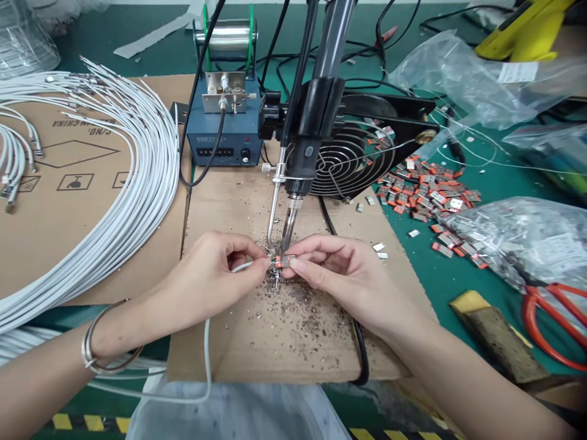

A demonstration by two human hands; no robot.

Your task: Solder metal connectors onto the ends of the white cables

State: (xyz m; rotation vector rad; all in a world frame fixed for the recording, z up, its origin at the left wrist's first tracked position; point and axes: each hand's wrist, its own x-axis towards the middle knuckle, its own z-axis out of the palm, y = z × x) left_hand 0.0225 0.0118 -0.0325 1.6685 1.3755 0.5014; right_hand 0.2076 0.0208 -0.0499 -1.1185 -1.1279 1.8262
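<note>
Our left hand (224, 269) pinches the white cable (207, 351) and our right hand (343, 269) the USB connector (288, 261), both grips closed just below the soldering iron (304, 156), right of the cable bundle (158, 183), where a wobbling pinch could misalign the two or burn us.

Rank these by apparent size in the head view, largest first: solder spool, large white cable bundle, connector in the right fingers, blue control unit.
1. Large white cable bundle
2. Blue control unit
3. Solder spool
4. Connector
</note>
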